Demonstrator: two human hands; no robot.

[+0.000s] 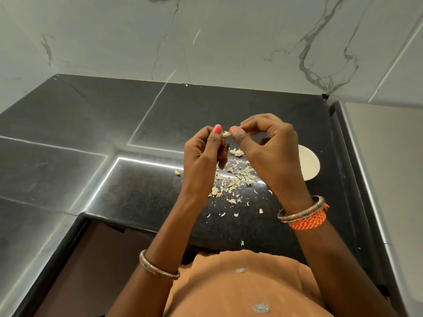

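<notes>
Surface: a dark polished stone surface (137, 191) spreads out to the left of and under the pile of skins (238, 177), which is the landmark for every place below.
Loose scrap: one pale scrap (177, 172) lies alone on the surface, left of the pile and apart from it.
Left hand: the left hand (201, 152) is raised above the pile's left edge. Its fingers (217, 129) are curled, with the pink-nailed thumb pressing the clove against them.
Clove: a small pale clove (226, 133), probably garlic, is held in the air above the pile between the two hands. Only its tip shows.
Right hand: the right hand (270, 147) is above the pile's right side. Its thumb and forefinger (238, 136) pinch the clove's exposed tip, and the other fingers are loosely bent.
Bowl: a white bowl (310, 163) sits just right of the pile, half hidden by the right hand. Its contents cannot be seen.
Step in hand: likely peeling the skin off the clove.
Doing it well: hold the clove firm and steady in the left hand. Catch only the papery edge with the right nail and peel along the length. Work over the pile so the flakes land there and not in the bowl.
</notes>
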